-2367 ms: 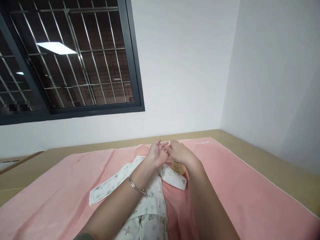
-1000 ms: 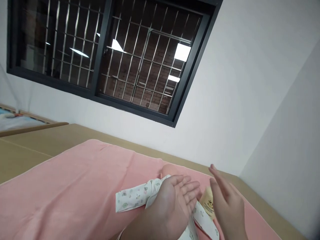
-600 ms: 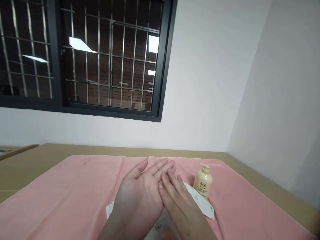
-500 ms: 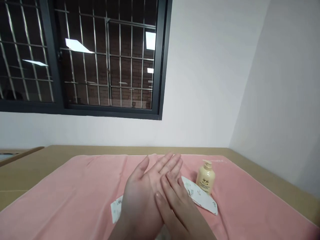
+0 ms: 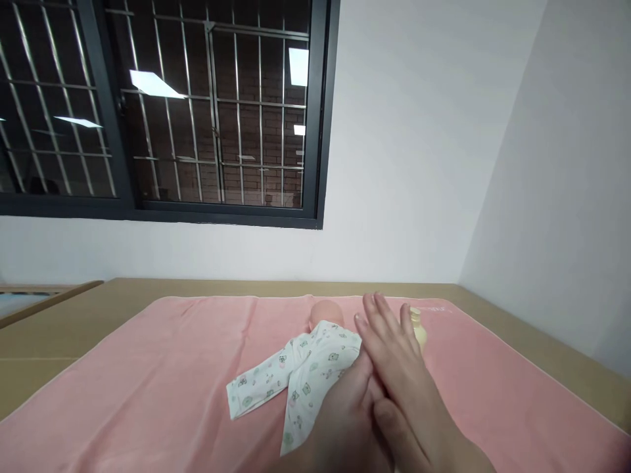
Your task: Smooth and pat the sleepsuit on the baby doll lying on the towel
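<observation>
My right hand (image 5: 407,374) lies across my left hand (image 5: 345,410), palms together, its fingers stretched out and pointing forward. The left hand's fingers are mostly covered by the right; its thumb side and wrist show, and the hand looks flat. Neither holds anything that I can see. Just beyond and to the left lies a baby doll (image 5: 326,313) in a white printed top (image 5: 315,361), one sleeve spread to the left; my hands hide its other side. Behind my right fingers stands a pale yellow pump bottle (image 5: 418,328), partly covered.
A pink towel (image 5: 162,374) covers much of the wooden table (image 5: 59,348). At the back are a white wall (image 5: 394,164) and a dark-framed window (image 5: 221,118) with metal bars. Another wall stands to the right.
My hands have shifted right, and the left palm, which faced up openly, is now turned and mostly covered by the right hand. The doll's head and top have come into view.
</observation>
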`<state>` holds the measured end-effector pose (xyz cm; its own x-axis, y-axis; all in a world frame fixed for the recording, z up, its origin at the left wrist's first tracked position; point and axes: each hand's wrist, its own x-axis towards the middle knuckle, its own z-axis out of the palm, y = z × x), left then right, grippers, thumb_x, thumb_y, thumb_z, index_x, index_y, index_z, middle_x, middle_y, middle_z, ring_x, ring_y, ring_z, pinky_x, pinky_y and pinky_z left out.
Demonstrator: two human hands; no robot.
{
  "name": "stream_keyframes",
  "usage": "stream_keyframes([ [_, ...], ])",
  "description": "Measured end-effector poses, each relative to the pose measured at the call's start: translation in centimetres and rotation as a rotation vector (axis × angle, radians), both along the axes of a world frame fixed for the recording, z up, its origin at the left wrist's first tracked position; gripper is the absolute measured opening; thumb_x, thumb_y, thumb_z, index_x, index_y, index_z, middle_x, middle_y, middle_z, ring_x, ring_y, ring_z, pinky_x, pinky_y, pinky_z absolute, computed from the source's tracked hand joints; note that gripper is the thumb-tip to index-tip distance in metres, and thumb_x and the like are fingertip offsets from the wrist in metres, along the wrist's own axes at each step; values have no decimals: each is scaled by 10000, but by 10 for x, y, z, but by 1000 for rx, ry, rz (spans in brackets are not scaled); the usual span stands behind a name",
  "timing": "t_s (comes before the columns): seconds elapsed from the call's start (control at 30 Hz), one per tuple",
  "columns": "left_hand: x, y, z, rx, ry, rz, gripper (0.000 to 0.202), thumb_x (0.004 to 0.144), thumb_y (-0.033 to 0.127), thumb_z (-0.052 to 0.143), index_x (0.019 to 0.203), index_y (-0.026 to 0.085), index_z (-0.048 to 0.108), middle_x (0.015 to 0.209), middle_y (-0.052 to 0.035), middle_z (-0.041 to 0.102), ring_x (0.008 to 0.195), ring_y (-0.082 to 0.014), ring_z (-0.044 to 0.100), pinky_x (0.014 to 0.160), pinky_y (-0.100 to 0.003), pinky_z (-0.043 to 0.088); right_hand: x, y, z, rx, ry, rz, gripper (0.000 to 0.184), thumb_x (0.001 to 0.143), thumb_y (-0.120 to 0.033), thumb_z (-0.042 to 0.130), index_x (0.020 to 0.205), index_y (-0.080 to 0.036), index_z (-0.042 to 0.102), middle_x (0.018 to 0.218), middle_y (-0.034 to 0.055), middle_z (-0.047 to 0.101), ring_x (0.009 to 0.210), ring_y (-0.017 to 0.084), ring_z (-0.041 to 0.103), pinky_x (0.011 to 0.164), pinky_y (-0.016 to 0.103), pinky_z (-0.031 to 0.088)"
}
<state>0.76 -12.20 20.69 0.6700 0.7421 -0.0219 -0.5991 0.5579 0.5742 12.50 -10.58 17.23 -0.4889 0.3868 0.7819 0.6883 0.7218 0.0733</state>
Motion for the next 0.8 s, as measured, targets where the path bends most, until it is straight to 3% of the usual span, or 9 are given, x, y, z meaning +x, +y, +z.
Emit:
stream_keyframes([
  [0.07,-16,-2,3,79,-41,-103,621,967,493,178,1446,178,416,1408,-100,522,1416,-221,348,1197,-387,236,2,0,3,-30,42,-35,595,1020,-486,213,1552,-231,136,1601,93,158,1463,329,133,1142,673,48],
  [0.13,-36,0,2,175,-77,-187,686,956,554,160,1427,139,438,1413,-126,508,1416,-237,344,1197,-396,222,-1,-1,1,-60,74,-54,594,1022,-461,262,1554,-232,127,1600,88,168,1463,312,145,1160,632,134],
  [0.3,-70,9,-2,222,-39,-212,734,927,632,289,1362,79,498,1391,-184,507,1391,-290,373,1172,-410,239,-16,-5,-10,-126,102,-21,623,1006,-386,377,1553,-198,145,1530,105,356,1398,276,352,1119,485,378],
  [0.4,-74,9,1,239,-35,-271,744,938,608,284,1312,9,520,1361,-232,512,1364,-304,404,1154,-395,246,-17,-9,-13,-86,113,37,600,995,-368,419,1536,-198,225,1479,102,439,1355,275,424,1098,469,413],
  [0.57,-79,2,6,239,-44,-281,755,945,605,244,1248,-12,556,1320,-245,537,1291,-290,479,1140,-374,236,-13,-21,-10,-47,199,123,535,992,-313,423,1506,-206,317,1490,101,423,1357,286,420,1076,445,440],
  [0.8,-89,-4,4,302,-22,-280,740,940,624,255,1185,20,607,1178,-225,639,1144,-270,590,1093,-400,293,-10,-31,0,25,156,226,658,929,-249,510,1534,-244,251,1505,58,400,1324,293,452,1055,418,460],
])
